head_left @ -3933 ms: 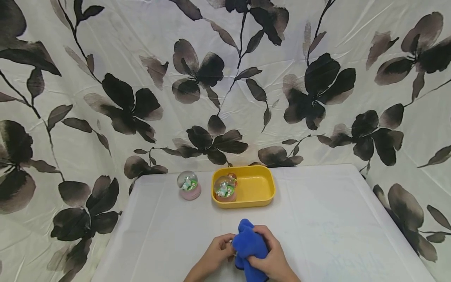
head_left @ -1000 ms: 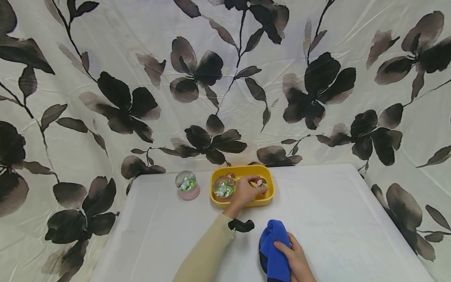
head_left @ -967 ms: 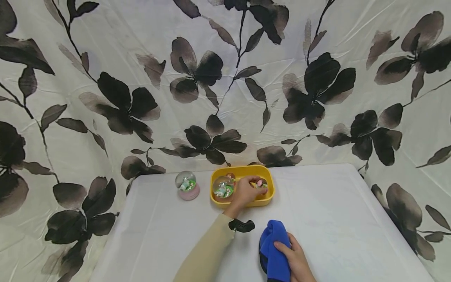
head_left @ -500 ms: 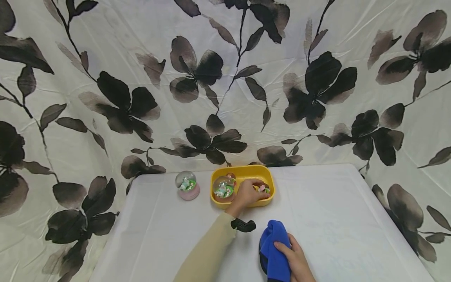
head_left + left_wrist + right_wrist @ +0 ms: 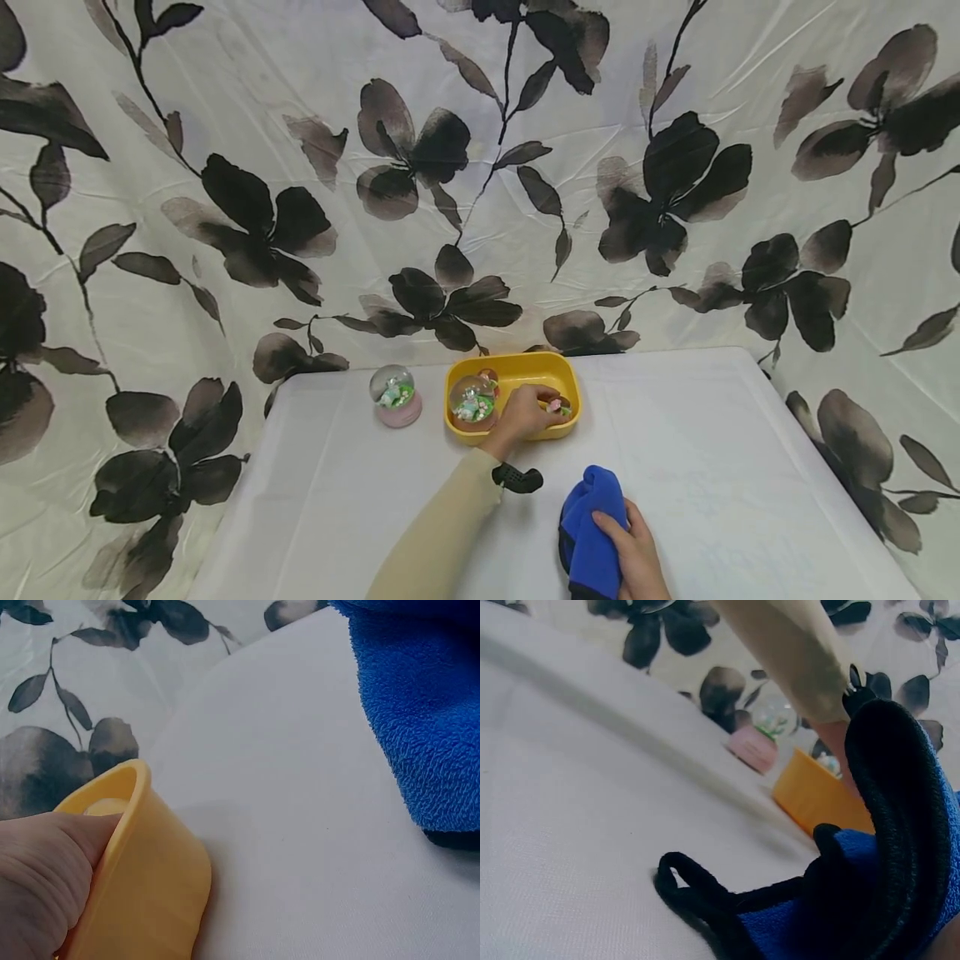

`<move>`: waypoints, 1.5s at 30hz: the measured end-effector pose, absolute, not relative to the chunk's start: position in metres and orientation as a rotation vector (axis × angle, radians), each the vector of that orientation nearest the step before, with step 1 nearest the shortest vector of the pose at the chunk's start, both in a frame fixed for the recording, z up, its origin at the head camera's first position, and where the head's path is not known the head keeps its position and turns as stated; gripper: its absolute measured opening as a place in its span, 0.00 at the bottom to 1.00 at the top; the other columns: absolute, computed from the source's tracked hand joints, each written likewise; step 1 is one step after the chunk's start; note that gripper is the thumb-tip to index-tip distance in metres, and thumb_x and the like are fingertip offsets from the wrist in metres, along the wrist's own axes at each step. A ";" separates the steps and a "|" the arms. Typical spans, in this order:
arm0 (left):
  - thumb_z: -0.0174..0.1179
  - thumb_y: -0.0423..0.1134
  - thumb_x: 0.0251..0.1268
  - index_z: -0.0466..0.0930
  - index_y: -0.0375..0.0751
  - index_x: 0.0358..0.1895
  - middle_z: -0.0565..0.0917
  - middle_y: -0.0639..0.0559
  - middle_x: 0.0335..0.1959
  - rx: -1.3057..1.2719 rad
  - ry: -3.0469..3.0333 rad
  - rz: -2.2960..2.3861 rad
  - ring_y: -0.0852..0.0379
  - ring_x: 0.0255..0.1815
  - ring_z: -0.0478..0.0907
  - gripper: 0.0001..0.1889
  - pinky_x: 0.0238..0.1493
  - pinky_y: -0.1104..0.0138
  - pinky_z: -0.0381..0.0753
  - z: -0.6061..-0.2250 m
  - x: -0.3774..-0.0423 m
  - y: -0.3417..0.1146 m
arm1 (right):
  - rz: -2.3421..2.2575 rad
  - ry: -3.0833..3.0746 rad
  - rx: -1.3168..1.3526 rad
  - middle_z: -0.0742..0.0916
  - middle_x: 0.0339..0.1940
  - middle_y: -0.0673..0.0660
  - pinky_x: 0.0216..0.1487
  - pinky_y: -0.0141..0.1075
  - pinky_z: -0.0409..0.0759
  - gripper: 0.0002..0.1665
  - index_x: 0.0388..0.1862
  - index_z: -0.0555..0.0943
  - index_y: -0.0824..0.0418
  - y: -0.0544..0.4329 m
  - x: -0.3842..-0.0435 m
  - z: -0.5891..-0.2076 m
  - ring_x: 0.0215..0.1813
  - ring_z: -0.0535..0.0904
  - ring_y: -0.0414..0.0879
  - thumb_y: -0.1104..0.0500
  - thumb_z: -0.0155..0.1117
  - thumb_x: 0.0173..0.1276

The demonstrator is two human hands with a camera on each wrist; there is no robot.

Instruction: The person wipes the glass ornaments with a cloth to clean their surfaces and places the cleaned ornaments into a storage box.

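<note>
1. A small ornament (image 5: 557, 407), pink and green where visible, is sitting within the yellow tray's right half, upper centre of the head frame; fingers are hiding much of it, so contact with the tray floor is unclear.
2. The left hand (image 5: 527, 412) is reaching over the near rim; its grip is narrowing to a pinch on the ornament.
3. Judgement: the step in hand seems to be placing the ornament. Doing it well is probably calling for a light, level hold, a stable base before release, and knuckles staying off the neighbouring globe.
4. The yellow tray (image 5: 536, 372) is containing, besides the ornament, a large snow globe (image 5: 473, 406) at its left end and a reddish item (image 5: 489, 377) partly hiding behind it.
5. A pink-based snow globe (image 5: 395, 397) is standing apart from the tray, to its left in the frame.
6. Lower right of centre, the right hand (image 5: 639, 552) is holding a bunched blue cloth (image 5: 594, 521), thumb across its front; that grip is closing around fabric.
7. The white tabletop (image 5: 720, 467) is carrying the tray and both large globes.
</note>
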State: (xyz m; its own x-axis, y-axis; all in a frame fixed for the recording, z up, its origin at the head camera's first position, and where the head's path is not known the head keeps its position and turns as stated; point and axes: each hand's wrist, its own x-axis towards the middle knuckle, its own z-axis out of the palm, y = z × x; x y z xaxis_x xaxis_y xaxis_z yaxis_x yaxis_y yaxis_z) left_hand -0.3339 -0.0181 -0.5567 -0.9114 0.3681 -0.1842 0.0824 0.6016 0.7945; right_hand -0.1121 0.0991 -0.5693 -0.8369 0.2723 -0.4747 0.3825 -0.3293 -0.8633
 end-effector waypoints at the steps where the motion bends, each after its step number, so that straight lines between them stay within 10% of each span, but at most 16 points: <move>1: 0.76 0.45 0.48 0.86 0.48 0.48 0.83 0.60 0.38 0.359 2.503 1.213 0.59 0.43 0.77 0.20 0.50 0.64 0.77 -0.557 -0.334 -0.019 | -2.349 1.776 0.865 0.66 0.68 0.73 0.51 0.50 0.77 0.43 0.73 0.55 0.66 0.099 -0.112 -0.569 0.57 0.74 0.58 0.51 0.63 0.68; 31: 0.62 0.42 0.67 0.80 0.46 0.57 0.81 0.54 0.52 0.787 2.519 1.450 0.51 0.51 0.77 0.17 0.48 0.63 0.78 -0.484 -0.333 -0.094 | -2.053 2.037 0.878 0.68 0.65 0.79 0.51 0.60 0.75 0.46 0.72 0.57 0.70 0.092 -0.115 -0.568 0.59 0.71 0.73 0.44 0.62 0.67; 45: 0.70 0.35 0.57 0.84 0.36 0.48 0.84 0.46 0.48 0.391 2.953 2.060 0.49 0.54 0.75 0.15 0.55 0.50 0.68 -0.504 -0.369 -0.211 | -2.033 2.001 0.869 0.67 0.66 0.78 0.51 0.61 0.74 0.48 0.72 0.56 0.68 0.099 -0.115 -0.568 0.60 0.69 0.73 0.41 0.63 0.66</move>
